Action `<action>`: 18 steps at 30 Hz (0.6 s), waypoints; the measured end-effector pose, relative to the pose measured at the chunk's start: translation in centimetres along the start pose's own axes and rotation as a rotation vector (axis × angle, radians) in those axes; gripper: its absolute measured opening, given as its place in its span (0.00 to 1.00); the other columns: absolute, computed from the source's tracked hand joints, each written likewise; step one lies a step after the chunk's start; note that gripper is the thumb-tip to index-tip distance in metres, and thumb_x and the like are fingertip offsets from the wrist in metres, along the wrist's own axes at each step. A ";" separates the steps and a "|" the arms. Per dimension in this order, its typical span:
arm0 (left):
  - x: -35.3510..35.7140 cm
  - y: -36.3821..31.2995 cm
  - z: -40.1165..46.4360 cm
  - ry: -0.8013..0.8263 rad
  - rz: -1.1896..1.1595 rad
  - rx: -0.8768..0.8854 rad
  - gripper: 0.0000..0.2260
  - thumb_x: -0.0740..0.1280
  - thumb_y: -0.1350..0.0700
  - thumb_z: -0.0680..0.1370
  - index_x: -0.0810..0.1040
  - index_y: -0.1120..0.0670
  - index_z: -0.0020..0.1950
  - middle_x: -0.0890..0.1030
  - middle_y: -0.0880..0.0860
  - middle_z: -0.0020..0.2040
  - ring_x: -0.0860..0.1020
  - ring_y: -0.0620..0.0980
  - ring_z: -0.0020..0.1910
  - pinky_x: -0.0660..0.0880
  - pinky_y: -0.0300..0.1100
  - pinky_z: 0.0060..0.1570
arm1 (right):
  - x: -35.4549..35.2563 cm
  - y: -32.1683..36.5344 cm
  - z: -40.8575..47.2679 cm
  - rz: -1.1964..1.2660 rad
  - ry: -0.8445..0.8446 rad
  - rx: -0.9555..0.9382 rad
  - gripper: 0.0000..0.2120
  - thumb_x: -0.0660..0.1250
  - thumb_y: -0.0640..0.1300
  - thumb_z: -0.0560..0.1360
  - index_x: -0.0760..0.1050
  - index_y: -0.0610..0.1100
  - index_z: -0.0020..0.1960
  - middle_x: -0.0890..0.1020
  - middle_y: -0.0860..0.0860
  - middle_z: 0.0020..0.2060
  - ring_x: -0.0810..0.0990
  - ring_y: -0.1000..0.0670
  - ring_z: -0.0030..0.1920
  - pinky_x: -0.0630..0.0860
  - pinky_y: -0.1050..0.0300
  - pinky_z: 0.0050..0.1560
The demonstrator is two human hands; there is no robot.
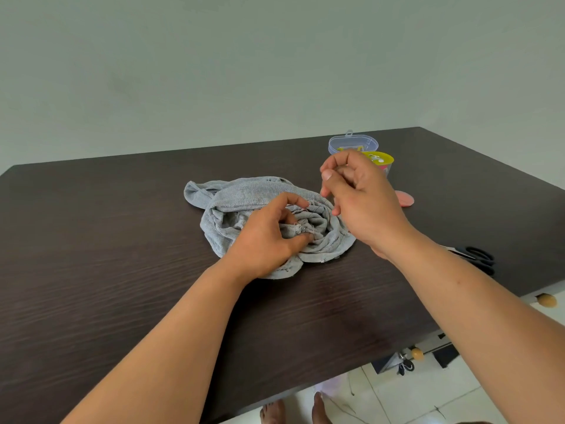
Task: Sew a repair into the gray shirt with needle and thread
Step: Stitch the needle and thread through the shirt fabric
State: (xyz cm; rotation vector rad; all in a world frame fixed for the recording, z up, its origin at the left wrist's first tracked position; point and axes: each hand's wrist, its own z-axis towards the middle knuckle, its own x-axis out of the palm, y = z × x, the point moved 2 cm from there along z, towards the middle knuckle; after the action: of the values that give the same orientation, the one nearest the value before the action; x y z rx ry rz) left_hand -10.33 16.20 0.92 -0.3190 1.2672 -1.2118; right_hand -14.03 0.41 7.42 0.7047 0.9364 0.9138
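Two hands busy: our left hand (269, 237) pinches the gray shirt (260, 203) mid-table to steady the tear, while our right hand (357, 194) lifts, fingers curled, likely drawing thread taut.

Dk wood table (122, 240), pale wall (214, 71)

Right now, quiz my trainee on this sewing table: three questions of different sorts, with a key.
1. True or false: the left hand pinches a fold of the gray shirt.
2. Which lies nearest the table's right edge? A) black scissors B) clear plastic box C) yellow-lidded container
3. Fill in: the right hand is raised ___ the shirt, fingers curled together.

Key: 1 true; 2 A; 3 above
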 end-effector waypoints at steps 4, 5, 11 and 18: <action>0.1 0.0 0.1 -0.011 -0.019 0.011 0.19 0.77 0.49 0.74 0.74 0.44 0.61 0.75 0.47 0.37 0.68 0.40 0.26 0.69 0.33 0.33 | -0.2 0.1 0.2 0.038 -0.023 -0.030 0.08 0.61 0.40 0.82 0.73 0.52 0.46 0.79 0.55 0.31 0.75 0.60 0.34 0.74 0.55 0.43; 0.2 0.0 0.1 -0.005 -0.022 0.009 0.22 0.78 0.49 0.73 0.74 0.44 0.62 0.75 0.47 0.38 0.68 0.40 0.26 0.69 0.33 0.33 | -0.2 0.0 0.1 0.035 -0.016 -0.032 0.08 0.61 0.41 0.82 0.74 0.51 0.47 0.79 0.55 0.31 0.76 0.59 0.35 0.74 0.53 0.44; 0.2 0.1 0.1 0.037 -0.023 -0.013 0.31 0.79 0.54 0.72 0.70 0.41 0.70 0.77 0.45 0.47 0.74 0.35 0.34 0.71 0.29 0.42 | -0.6 0.2 0.1 0.072 -0.051 -0.019 0.08 0.61 0.40 0.82 0.74 0.50 0.48 0.81 0.53 0.34 0.78 0.59 0.35 0.75 0.64 0.41; 0.0 0.2 0.2 0.033 -0.031 -0.041 0.34 0.74 0.54 0.77 0.63 0.36 0.77 0.82 0.41 0.50 0.80 0.37 0.44 0.73 0.27 0.51 | -1.3 1.2 0.1 0.159 -0.136 -0.041 0.06 0.61 0.40 0.83 0.72 0.48 0.49 0.81 0.51 0.34 0.78 0.52 0.35 0.77 0.57 0.38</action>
State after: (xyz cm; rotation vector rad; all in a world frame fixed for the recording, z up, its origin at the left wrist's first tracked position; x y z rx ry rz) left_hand -10.07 16.18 0.82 -0.3507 1.3211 -1.2227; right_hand -14.74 -0.25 8.89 0.8044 0.7472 1.0093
